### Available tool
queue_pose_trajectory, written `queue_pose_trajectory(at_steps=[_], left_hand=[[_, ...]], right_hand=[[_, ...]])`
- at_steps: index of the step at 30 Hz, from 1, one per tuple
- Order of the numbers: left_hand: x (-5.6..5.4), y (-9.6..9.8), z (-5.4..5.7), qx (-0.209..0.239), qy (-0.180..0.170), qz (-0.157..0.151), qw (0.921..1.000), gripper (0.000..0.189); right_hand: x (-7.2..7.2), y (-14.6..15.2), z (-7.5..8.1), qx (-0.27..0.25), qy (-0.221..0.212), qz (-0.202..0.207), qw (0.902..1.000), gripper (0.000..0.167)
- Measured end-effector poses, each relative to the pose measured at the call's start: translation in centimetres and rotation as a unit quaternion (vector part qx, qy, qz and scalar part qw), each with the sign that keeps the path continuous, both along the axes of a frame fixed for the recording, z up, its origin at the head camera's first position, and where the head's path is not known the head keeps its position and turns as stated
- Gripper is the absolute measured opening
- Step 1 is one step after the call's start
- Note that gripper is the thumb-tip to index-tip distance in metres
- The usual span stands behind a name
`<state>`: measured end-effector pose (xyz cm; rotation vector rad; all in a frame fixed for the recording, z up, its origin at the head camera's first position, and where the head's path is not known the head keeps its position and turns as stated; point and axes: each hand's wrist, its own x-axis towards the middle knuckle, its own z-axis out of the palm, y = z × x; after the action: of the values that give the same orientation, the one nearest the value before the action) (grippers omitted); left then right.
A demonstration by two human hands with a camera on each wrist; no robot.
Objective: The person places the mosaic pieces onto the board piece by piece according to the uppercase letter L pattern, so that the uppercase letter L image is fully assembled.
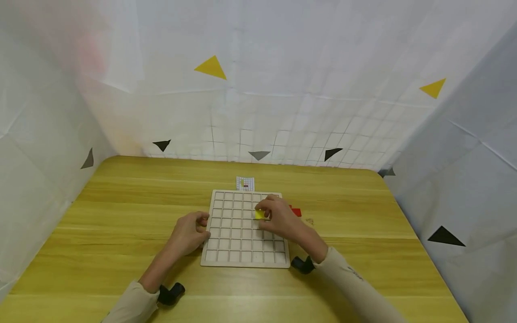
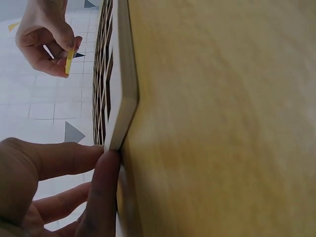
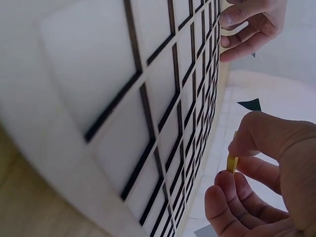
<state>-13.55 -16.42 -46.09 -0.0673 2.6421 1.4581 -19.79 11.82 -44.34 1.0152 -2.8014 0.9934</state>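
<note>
A pale wooden grid board (image 1: 238, 265) lies on the table, its squares marked off by raised ridges. My left hand (image 1: 187, 234) holds the board's left edge; in the left wrist view the thumb and forefinger (image 2: 74, 159) meet at that edge. Over the right half of the board, my right hand (image 1: 280, 218) pinches a small yellow tile (image 1: 259, 214) between thumb and fingers. The right wrist view shows this tile (image 3: 231, 164) edge-on, raised off the grid. Red tiles (image 1: 296, 212) lie just right of the board, partly hidden behind the right hand.
A small printed grid card (image 1: 245, 183) with coloured squares touches the board's far edge. A small pale brown piece (image 1: 309, 221) lies right of the red tiles. Black wrist devices (image 1: 171, 294) sit under both forearms. White sheets with triangle markers surround the wooden table (image 1: 133, 193).
</note>
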Motion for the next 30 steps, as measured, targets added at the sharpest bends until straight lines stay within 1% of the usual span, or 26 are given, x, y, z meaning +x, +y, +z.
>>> queue_pose_trajectory(at_steps=[5, 20, 27, 30], left_hand=[[0.0, -0.1, 0.0, -0.001, 0.001, 0.002, 1.0000, 0.049], [0.0, -0.2, 0.0, 0.000, 0.008, 0.000, 1.0000, 0.050], [0.1, 0.0, 0.0, 0.002, 0.004, 0.002, 1.0000, 0.050], [0.0, 0.0, -0.1, 0.006, 0.005, 0.003, 1.0000, 0.050]], right_hand=[[-0.3, -0.9, 0.1, 0.001, 0.002, 0.007, 1.0000, 0.029], [-1.6, -3.8, 0.0, 0.000, -0.011, 0.020, 0.9997, 0.028], [-2.4, -4.4, -0.8, 0.009, -0.007, 0.019, 0.9997, 0.027], [-2.8, -4.7, -0.9, 0.016, -0.003, 0.021, 0.9997, 0.027]])
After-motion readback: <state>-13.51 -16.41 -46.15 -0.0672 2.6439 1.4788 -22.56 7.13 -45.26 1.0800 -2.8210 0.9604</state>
